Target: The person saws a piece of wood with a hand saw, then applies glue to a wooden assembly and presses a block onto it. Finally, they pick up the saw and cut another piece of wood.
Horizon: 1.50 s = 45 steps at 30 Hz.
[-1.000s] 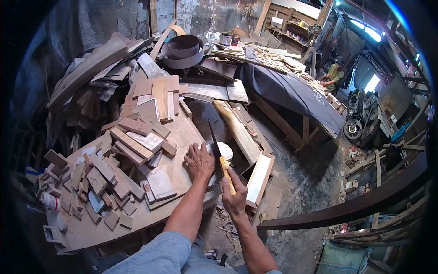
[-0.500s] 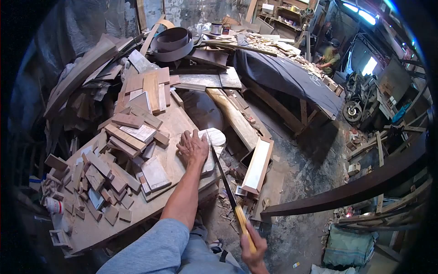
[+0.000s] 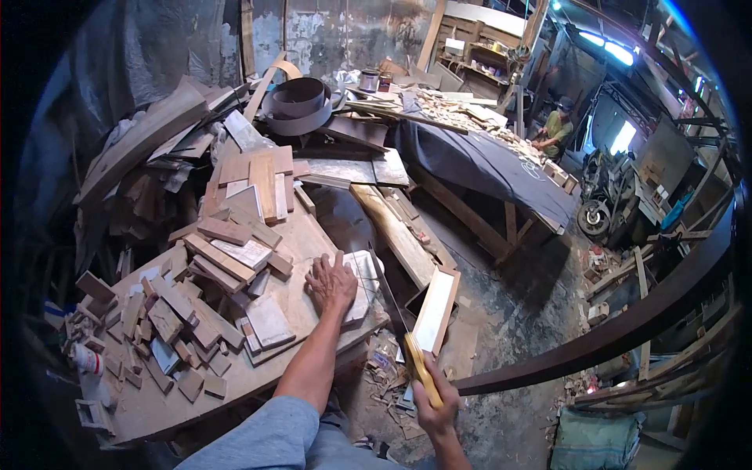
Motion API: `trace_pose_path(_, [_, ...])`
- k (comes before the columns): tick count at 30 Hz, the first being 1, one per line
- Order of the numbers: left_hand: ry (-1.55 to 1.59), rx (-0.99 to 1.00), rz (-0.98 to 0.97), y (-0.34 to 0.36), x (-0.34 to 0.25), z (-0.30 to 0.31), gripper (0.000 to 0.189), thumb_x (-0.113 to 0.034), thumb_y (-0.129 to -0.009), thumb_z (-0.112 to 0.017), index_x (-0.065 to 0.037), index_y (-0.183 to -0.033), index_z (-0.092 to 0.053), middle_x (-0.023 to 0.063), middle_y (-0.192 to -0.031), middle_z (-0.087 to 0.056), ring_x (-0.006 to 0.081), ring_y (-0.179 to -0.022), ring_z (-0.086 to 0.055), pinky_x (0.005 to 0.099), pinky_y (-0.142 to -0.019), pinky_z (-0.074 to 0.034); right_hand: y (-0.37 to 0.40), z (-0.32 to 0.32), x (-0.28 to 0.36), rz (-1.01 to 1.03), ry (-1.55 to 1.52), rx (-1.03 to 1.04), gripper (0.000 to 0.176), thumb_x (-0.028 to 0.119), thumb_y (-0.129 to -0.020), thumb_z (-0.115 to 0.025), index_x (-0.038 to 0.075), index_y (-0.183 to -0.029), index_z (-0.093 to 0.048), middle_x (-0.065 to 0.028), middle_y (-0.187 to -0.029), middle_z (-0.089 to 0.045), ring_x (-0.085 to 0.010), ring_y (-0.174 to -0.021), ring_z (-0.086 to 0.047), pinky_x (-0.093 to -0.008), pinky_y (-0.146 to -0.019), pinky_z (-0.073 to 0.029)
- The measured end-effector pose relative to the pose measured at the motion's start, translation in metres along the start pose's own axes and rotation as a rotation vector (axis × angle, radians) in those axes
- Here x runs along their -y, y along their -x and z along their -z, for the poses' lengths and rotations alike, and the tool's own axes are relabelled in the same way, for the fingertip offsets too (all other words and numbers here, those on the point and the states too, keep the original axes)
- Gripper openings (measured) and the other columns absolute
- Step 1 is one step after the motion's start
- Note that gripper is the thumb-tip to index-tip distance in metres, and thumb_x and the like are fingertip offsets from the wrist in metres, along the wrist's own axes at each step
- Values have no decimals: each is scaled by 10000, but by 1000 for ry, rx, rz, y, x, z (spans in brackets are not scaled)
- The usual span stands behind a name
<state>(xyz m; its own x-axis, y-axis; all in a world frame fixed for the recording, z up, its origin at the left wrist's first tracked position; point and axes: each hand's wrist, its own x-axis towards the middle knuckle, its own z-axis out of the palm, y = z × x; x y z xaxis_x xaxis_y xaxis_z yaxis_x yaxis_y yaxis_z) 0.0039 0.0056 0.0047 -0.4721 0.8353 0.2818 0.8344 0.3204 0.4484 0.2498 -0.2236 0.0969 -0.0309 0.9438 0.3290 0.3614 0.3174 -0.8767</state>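
The desk [image 3: 304,231], largest of the things about my hands, carries a loose heap of wood pieces [image 3: 164,321] to the left and the working area at its near right corner. Across that corner slants the saw [image 3: 421,368], its dark blade [image 3: 394,301] pointing away from me; a second ago its handle was up beside the block, half a second ago it was drawn back toward my body, and now it sits slightly farther forward again, which I judge to mean that the stroking is under way and the cut unfinished. My right hand [image 3: 435,398] is closed around the yellow handle, beyond the desk's edge. My left hand [image 3: 332,285] lies with fingers spread, palm down, in the same place throughout. The pale wood block [image 3: 363,290] is just to its right, between hand and blade; whether the fingers also bear on its hidden part, or the teeth touch its right end, I cannot tell.
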Motion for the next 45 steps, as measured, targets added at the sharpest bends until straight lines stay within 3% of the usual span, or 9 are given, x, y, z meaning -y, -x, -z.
trace_pose_path(1, [10,22,4,1,-2,6,395,-320,-943,-562,-184,-1310,-619,141,-1363,-546,314,-1375,-419,619,-1029,-346,-15,-15,-3,-95,-101,26,499,41,-907,-665,-57,-1391,-592,-213,-1269,-693,-245,-1196,-657,-340,-1022,-501])
trace_pose_path(10, [59,34,-12,3,4,5,396,-260,-968,-562,-183,-1355,-592,122,-1381,-542,320,-1388,-419,646,-1068,-308,-42,-55,-5,30,-17,57,512,72,-917,-658,-65,-1404,-578,-211,-1158,-706,-254,-1009,-690,-334,-897,-547])
trace_pose_path(18, [-112,-131,-220,3,9,-5,409,-269,-974,-545,-86,-1337,-590,123,-1244,-590,307,-1273,-492,575,-1078,-313,-50,-35,19,89,-55,257,569,92,-956,-694,-76,-1457,-483,-280,-1205,-694,-288,-1044,-733,-368,-872,-578])
trace_pose_path(28, [-125,-19,-234,-5,10,4,334,-228,-949,-561,-112,-1259,-609,99,-1280,-594,306,-1281,-508,571,-1050,-328,-152,-120,0,110,33,96,380,125,-984,-677,-59,-1308,-603,-279,-1106,-704,-325,-974,-744,-358,-802,-564])
trace_pose_path(30, [-155,27,-151,-4,8,4,371,-231,-979,-524,-138,-1332,-591,106,-1360,-562,326,-1351,-481,659,-1076,-310,-157,-137,-13,193,-10,47,375,128,-991,-677,-53,-1312,-610,-249,-1111,-716,-288,-946,-739,-345,-789,-565])
trace_pose_path(34, [-101,46,-53,-7,-1,-1,419,-268,-1003,-506,-176,-1408,-562,121,-1420,-529,332,-1380,-451,692,-1067,-301,-119,-109,-37,41,-107,53,368,109,-993,-681,-38,-1324,-620,-178,-1127,-725,-197,-932,-698,-328,-784,-564])
trace_pose_path(36, [-101,81,-36,3,1,1,444,-283,-1012,-496,-180,-1440,-549,127,-1444,-518,337,-1396,-437,687,-1070,-299,-93,-88,-22,232,46,6,371,90,-987,-679,-39,-1329,-620,-190,-1119,-724,-202,-907,-711,-311,-776,-565])
trace_pose_path(41, [-56,110,-46,-4,-2,4,422,-309,-1024,-487,-168,-1416,-554,131,-1403,-533,344,-1394,-434,695,-1067,-313,-28,-39,13,140,136,54,398,102,-954,-723,-51,-1308,-624,-238,-1034,-748,-268,-831,-776,-329,-711,-602])
trace_pose_path(45, [-111,26,-103,-7,3,-1,398,-269,-1011,-488,-138,-1379,-566,123,-1370,-546,332,-1368,-459,697,-1049,-338,-66,-52,15,233,96,30,367,94,-944,-730,-49,-1271,-647,-242,-1023,-750,-278,-870,-781,-332,-723,-604])
